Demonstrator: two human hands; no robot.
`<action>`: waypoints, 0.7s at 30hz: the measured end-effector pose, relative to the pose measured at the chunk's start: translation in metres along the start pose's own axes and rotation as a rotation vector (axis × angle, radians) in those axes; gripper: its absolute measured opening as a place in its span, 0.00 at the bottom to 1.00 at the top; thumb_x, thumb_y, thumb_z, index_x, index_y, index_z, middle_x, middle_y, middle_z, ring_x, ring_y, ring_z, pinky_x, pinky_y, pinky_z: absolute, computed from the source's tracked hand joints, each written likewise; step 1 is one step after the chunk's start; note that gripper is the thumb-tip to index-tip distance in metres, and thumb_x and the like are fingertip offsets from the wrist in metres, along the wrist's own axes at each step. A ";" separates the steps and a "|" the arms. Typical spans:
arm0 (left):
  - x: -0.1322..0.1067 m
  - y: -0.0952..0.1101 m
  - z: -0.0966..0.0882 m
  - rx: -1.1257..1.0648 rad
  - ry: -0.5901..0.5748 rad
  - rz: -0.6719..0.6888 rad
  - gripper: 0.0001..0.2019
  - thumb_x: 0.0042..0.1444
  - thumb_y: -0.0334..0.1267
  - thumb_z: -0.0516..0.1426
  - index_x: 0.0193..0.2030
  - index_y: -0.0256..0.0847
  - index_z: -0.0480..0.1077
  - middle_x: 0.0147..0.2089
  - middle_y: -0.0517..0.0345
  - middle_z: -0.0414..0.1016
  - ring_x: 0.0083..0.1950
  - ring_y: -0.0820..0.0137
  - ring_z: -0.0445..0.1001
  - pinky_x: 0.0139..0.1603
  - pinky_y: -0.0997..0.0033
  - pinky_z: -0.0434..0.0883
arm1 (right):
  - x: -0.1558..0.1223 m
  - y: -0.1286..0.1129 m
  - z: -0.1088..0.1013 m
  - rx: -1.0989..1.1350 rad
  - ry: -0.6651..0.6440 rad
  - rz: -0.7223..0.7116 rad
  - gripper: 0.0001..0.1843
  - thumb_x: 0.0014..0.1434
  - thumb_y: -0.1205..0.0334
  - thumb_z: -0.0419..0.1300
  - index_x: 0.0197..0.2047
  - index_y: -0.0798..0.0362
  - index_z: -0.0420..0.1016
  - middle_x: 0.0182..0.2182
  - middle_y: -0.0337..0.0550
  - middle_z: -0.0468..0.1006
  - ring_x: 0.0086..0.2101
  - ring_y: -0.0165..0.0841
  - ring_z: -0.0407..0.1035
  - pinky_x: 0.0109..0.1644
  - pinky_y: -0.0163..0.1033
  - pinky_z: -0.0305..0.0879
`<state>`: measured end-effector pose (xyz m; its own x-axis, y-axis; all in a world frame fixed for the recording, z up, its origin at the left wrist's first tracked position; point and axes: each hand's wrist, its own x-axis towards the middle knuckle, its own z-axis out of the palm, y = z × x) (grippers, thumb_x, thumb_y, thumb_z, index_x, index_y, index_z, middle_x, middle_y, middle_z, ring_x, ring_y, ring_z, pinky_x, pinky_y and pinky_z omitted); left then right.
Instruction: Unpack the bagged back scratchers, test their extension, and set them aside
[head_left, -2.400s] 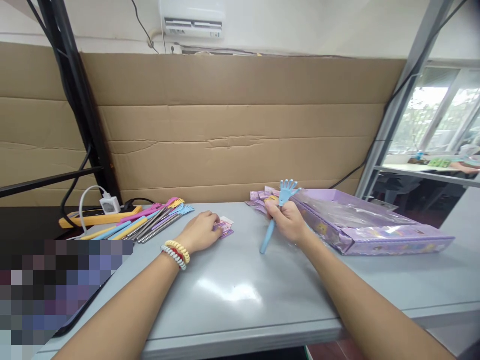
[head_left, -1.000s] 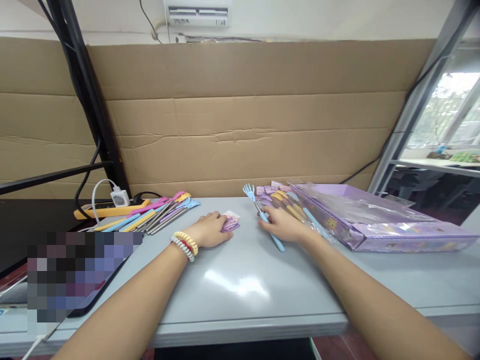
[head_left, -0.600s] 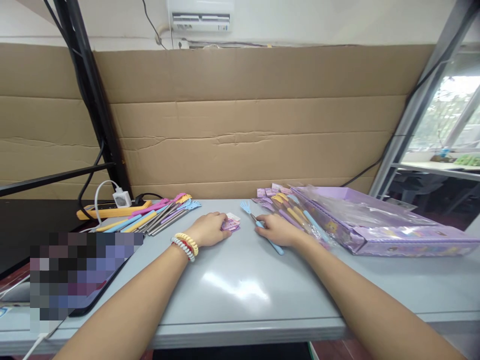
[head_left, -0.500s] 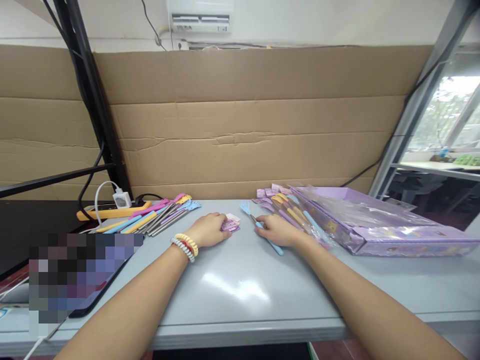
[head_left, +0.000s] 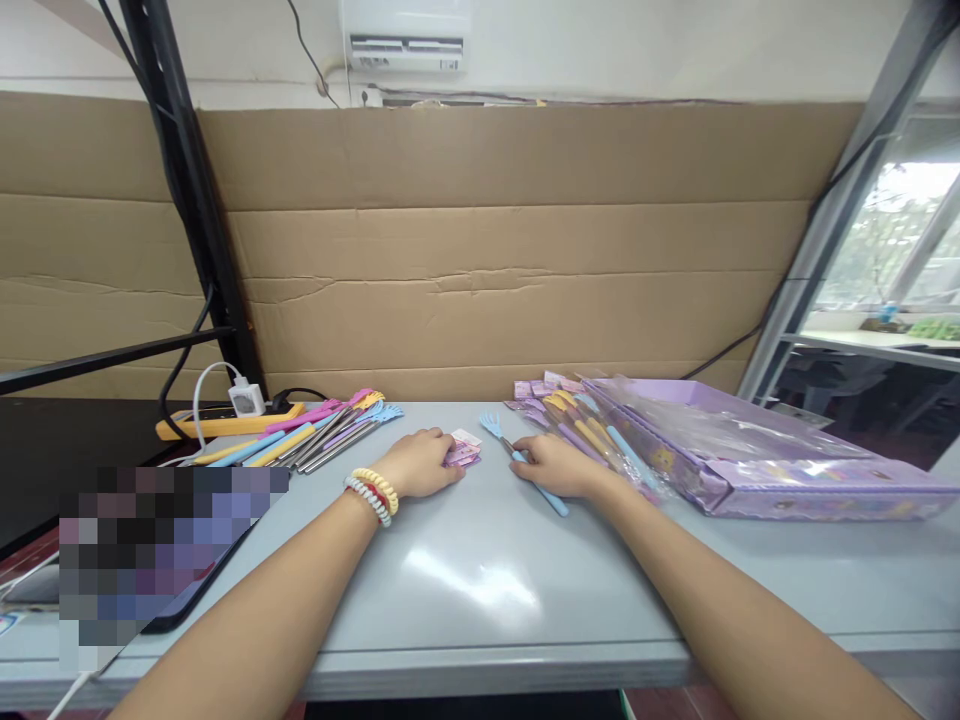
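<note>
A blue back scratcher (head_left: pixel 551 500) lies slanted on the table, its clawed head (head_left: pixel 491 425) pointing away from me. My right hand (head_left: pixel 555 465) is closed around the top of its handle, where the metal rod meets it. To the left, my left hand (head_left: pixel 420 463) rests low on the table with bent fingers over a small stack of pink and white cards (head_left: pixel 466 447). Part of the stack is hidden beneath those fingers. Behind my left hand, several pink, yellow, blue and purple back scratchers (head_left: pixel 315 437) lie in a loose pile.
At right, bagged back scratchers (head_left: pixel 592 430) with pink cards lie against a purple box (head_left: pixel 825 490) holding clear plastic. A phone (head_left: pixel 202 590), partly blurred out, sits front left near a yellow power strip (head_left: pixel 202 428) with a white charger (head_left: pixel 246 398). Cardboard (head_left: pixel 510 250) lines the back.
Both hands stay in nearly the same place. My right fingers have curled slightly more around the blue back scratcher. The whole view has shifted a little.
</note>
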<state>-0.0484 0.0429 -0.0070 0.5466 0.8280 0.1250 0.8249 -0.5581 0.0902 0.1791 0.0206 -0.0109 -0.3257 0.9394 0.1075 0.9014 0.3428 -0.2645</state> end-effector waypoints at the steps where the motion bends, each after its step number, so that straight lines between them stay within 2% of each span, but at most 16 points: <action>1: 0.000 0.000 0.000 0.002 0.000 0.004 0.21 0.52 0.52 0.48 0.45 0.40 0.68 0.47 0.46 0.69 0.47 0.57 0.69 0.43 0.62 0.66 | 0.000 0.000 0.000 -0.006 -0.002 -0.001 0.17 0.55 0.57 0.51 0.40 0.58 0.73 0.26 0.46 0.74 0.26 0.33 0.64 0.29 0.35 0.53; 10: 0.001 -0.001 0.001 0.014 -0.002 0.032 0.21 0.52 0.53 0.47 0.44 0.40 0.67 0.45 0.46 0.69 0.46 0.57 0.69 0.42 0.61 0.66 | 0.002 0.002 0.003 -0.020 -0.008 -0.010 0.21 0.56 0.55 0.49 0.46 0.58 0.72 0.32 0.50 0.76 0.32 0.36 0.67 0.33 0.36 0.55; 15: 0.000 -0.001 0.001 0.023 -0.003 0.041 0.22 0.52 0.52 0.47 0.45 0.40 0.67 0.45 0.46 0.69 0.46 0.57 0.68 0.43 0.61 0.66 | 0.002 0.003 0.002 0.037 -0.005 0.007 0.22 0.56 0.53 0.51 0.47 0.57 0.72 0.30 0.48 0.76 0.30 0.35 0.67 0.31 0.36 0.55; 18: 0.000 -0.001 0.001 0.021 -0.008 0.045 0.22 0.53 0.52 0.46 0.45 0.40 0.67 0.45 0.46 0.68 0.46 0.57 0.68 0.44 0.61 0.66 | 0.000 0.005 -0.003 0.067 0.059 0.010 0.20 0.56 0.53 0.51 0.45 0.57 0.73 0.29 0.46 0.76 0.29 0.33 0.67 0.30 0.35 0.55; 21: 0.000 -0.001 0.001 0.024 -0.011 0.053 0.21 0.53 0.52 0.46 0.45 0.40 0.67 0.45 0.46 0.68 0.46 0.57 0.68 0.44 0.61 0.66 | -0.002 0.009 -0.012 0.012 0.217 0.084 0.18 0.56 0.56 0.51 0.44 0.55 0.73 0.29 0.45 0.76 0.29 0.33 0.67 0.30 0.35 0.54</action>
<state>-0.0495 0.0437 -0.0079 0.5909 0.7981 0.1178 0.7980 -0.5997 0.0605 0.1909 0.0215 -0.0022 -0.1790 0.9407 0.2880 0.9188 0.2645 -0.2929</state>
